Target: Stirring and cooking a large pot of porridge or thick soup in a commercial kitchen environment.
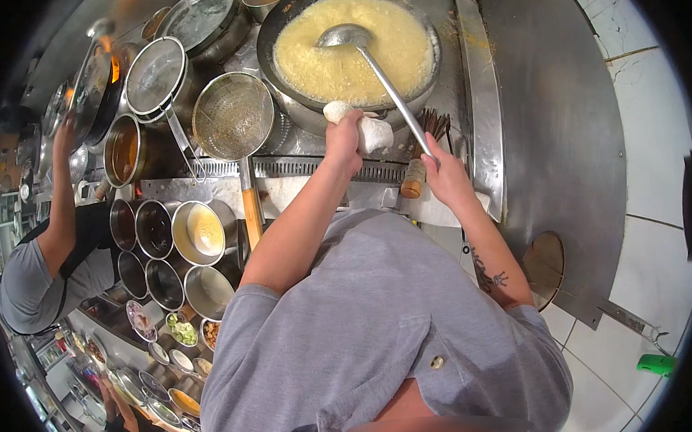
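Observation:
A large dark wok (265, 59) sits on the range, filled with bubbling pale-yellow liquid (318, 68). My left hand (346, 137) grips a folded white cloth (376, 134) against the wok's near rim; whatever the cloth wraps is hidden. In my right hand (446, 172) is the long metal handle of a ladle (396, 94). The ladle's bowl rests partly sunk in the liquid, with its rounded back upward. Just left of my right hand lies a bamboo wok brush (414, 176), bristles pointing away from me.
A perforated strainer (234, 114) and a fine-mesh sieve (156, 77) rest over pots left of the wok. Several metal seasoning pots (198, 232) stand nearer. A co-worker (56, 254) handles another ladle at far left, by a flame. A steel panel (554, 123) borders the right.

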Demonstrator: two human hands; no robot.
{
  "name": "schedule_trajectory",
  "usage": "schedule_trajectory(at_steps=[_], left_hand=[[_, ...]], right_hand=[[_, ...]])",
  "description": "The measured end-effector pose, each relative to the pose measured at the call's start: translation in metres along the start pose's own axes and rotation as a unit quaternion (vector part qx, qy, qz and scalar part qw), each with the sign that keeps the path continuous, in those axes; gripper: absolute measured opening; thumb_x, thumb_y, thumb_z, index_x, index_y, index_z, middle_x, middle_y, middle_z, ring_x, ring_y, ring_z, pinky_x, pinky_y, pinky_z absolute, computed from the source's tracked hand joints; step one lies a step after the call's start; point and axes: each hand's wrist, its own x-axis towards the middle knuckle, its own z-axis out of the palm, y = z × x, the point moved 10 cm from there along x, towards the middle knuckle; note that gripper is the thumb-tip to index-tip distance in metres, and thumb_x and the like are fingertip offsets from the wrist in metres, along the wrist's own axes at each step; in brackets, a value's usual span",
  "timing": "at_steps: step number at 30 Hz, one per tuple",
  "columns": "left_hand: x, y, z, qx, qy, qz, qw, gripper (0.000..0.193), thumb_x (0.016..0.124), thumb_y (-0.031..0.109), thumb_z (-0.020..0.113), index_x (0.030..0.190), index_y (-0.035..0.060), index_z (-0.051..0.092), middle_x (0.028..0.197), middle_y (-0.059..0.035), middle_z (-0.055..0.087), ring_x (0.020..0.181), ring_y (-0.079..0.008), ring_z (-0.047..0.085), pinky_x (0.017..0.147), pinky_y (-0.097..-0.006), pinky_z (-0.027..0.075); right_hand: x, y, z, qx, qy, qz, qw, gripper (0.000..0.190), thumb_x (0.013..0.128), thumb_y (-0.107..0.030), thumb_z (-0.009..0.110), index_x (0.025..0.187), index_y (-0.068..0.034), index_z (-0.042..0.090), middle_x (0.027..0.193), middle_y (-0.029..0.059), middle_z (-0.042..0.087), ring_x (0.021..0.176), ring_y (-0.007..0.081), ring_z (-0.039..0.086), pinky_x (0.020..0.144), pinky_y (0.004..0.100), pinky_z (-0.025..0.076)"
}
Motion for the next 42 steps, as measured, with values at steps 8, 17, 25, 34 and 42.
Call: schedule_trajectory(at_steps=[8, 17, 25, 34, 42], left_hand=[[0.005, -0.004, -0.002, -0.001, -0.014, 0.001, 1.000, 0.032, 0.087, 0.013, 0.062, 0.115, 0.0002, 0.051, 0.101, -0.0110, 0.063, 0.088, -0.0237, 0.066, 0.073, -0.0390, 0.054], [0.000, -0.002, 0.001, 0.017, -0.015, -0.003, 1.000, 0.037, 0.091, 0.017, 0.060, 0.121, -0.0020, 0.049, 0.109, -0.0136, 0.060, 0.098, -0.0278, 0.065, 0.085, -0.0431, 0.054], [0.001, -0.002, 0.001, 0.004, -0.029, -0.010, 1.000, 0.033, 0.091, 0.015, 0.060, 0.118, -0.0004, 0.051, 0.105, -0.0118, 0.062, 0.093, -0.0254, 0.066, 0.079, -0.0414, 0.055], [-0.002, -0.001, 0.001, -0.006, -0.036, -0.007, 0.999, 0.025, 0.090, 0.013, 0.061, 0.110, 0.0013, 0.055, 0.099, -0.0093, 0.064, 0.085, -0.0227, 0.066, 0.073, -0.0389, 0.055], [-0.006, 0.001, 0.001, 0.005, -0.018, -0.021, 1.000, 0.020, 0.090, 0.013, 0.061, 0.105, 0.0011, 0.056, 0.095, -0.0095, 0.064, 0.084, -0.0227, 0.066, 0.073, -0.0398, 0.055]], right_hand=[[-0.048, 0.009, -0.003, 0.061, 0.011, -0.012, 0.998, 0.049, 0.095, -0.016, 0.056, 0.143, -0.012, 0.047, 0.084, 0.0303, 0.061, 0.077, 0.0448, 0.064, 0.072, 0.0416, 0.050], [-0.094, 0.020, -0.009, 0.089, -0.029, 0.048, 0.994, 0.050, 0.098, -0.015, 0.056, 0.146, -0.007, 0.043, 0.111, 0.0197, 0.069, 0.081, 0.0152, 0.058, 0.080, 0.0298, 0.048], [-0.123, 0.033, -0.023, 0.103, -0.036, 0.076, 0.991, 0.047, 0.097, -0.014, 0.056, 0.143, -0.006, 0.047, 0.099, 0.0184, 0.067, 0.079, 0.0146, 0.058, 0.079, 0.0287, 0.048], [-0.115, 0.055, -0.047, 0.058, -0.029, 0.105, 0.992, 0.047, 0.097, -0.015, 0.057, 0.144, -0.014, 0.049, 0.102, 0.0188, 0.068, 0.080, 0.0182, 0.061, 0.081, 0.0302, 0.049], [-0.066, 0.048, -0.034, 0.029, 0.034, 0.036, 0.998, 0.046, 0.098, -0.014, 0.056, 0.143, -0.012, 0.049, 0.094, 0.0128, 0.066, 0.078, 0.0145, 0.057, 0.078, 0.0286, 0.048]])
